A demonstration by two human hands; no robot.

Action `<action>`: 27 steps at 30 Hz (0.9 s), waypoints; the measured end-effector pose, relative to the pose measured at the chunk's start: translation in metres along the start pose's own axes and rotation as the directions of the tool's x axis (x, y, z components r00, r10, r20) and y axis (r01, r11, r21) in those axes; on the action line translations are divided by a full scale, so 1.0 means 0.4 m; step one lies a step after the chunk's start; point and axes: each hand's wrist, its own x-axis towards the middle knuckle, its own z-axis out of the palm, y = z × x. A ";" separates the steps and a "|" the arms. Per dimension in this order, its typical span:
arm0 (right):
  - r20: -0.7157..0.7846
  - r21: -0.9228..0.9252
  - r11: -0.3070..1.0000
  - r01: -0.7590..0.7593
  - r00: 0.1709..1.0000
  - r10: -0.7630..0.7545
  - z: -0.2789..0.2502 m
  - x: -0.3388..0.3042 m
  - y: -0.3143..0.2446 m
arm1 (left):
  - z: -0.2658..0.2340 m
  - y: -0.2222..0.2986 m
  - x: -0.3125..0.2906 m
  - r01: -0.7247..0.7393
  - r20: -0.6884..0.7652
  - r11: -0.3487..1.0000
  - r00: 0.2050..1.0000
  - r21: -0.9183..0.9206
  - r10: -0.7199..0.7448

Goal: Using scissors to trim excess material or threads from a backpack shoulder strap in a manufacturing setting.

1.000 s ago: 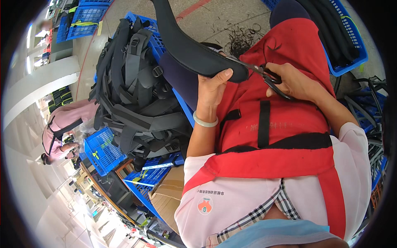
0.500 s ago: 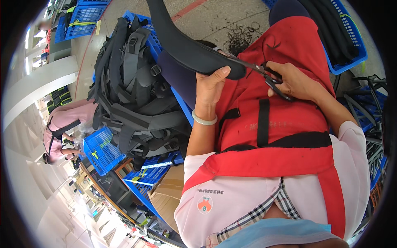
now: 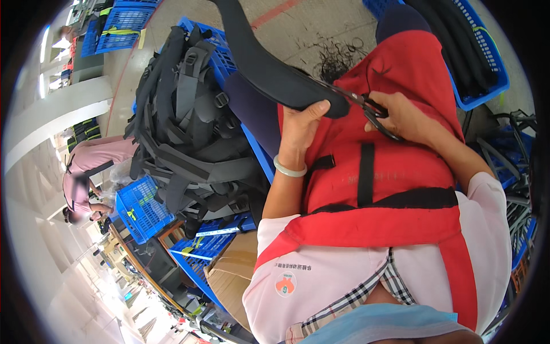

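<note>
A long, curved, dark padded strap [image 3: 266, 80] slants across from the top of the view to my lap. Its rounded near end is gripped by my left hand [image 3: 302, 129], with the thumb on top and the other fingers mostly hidden beneath. My right hand [image 3: 404, 117] is closed around the black handles of a pair of scissors [image 3: 373, 112]. The blades point left and lie along the far edge of the strap's rounded end. Whether they are cutting anything there is too small to tell.
Dark padded straps with buckles heap over a blue crate [image 3: 260, 152] on my left. Another blue crate [image 3: 498, 86] holds black pads at upper right. Black thread scraps [image 3: 338, 57] litter the floor. A cardboard box [image 3: 232, 272] stands lower left. A person in pink [image 3: 86, 172] works farther left.
The strap and my left hand have shifted slightly right and down. The scissors stay by the strap's end, with their blades now lying closer along its edge.
</note>
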 end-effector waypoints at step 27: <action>-0.534 0.454 0.716 0.530 0.805 -0.258 -0.175 0.144 -0.137 | 0.099 0.107 0.086 -0.319 0.189 0.415 0.927 0.852 0.324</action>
